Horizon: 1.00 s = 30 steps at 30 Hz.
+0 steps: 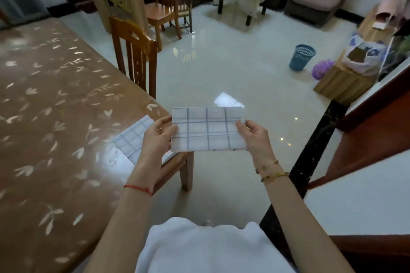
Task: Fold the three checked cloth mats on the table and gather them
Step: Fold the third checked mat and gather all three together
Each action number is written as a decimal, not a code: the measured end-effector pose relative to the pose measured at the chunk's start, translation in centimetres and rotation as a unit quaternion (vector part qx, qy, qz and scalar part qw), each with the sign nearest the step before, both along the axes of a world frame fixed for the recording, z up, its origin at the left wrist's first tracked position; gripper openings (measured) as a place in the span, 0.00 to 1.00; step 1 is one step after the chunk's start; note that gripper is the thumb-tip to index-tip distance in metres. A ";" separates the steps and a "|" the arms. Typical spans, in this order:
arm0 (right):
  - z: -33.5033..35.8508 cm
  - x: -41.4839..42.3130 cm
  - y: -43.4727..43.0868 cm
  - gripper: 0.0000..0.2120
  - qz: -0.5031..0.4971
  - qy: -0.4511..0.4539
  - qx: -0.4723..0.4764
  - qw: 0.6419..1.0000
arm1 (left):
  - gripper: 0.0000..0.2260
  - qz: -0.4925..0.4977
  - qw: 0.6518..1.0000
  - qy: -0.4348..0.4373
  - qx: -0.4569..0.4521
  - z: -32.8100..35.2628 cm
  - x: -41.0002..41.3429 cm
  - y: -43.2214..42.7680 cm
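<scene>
A folded white mat with blue checks is held flat in the air, above the floor and just right of the table's edge. My left hand pinches its left edge and my right hand pinches its right edge. Another checked mat lies on the brown leaf-patterned table near its right edge, partly hidden behind my left hand. A third mat is not in sight.
A wooden chair stands tucked at the table's far right side, and a chair seat sits below my left hand. A blue bin stands on the tiled floor. A counter with a dark edge runs along my right.
</scene>
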State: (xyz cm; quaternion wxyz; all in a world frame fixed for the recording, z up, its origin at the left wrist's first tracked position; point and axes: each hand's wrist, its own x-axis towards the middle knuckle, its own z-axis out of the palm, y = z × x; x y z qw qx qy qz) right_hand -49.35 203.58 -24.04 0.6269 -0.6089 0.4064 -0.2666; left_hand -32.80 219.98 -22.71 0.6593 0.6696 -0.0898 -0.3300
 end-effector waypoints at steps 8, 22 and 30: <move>-0.4 7.0 -3.6 0.05 0.118 0.033 0.019 0.992 | 0.15 0.142 0.989 0.007 0.026 -2.2 3.2 0.2; -2.4 23.8 -3.4 0.09 0.284 0.104 -0.023 0.953 | 0.19 0.289 0.955 -0.001 0.070 -4.4 12.9 3.4; -4.0 33.0 -2.3 0.10 0.347 0.146 -0.049 0.925 | 0.26 0.299 0.953 0.022 0.041 -6.9 20.1 5.3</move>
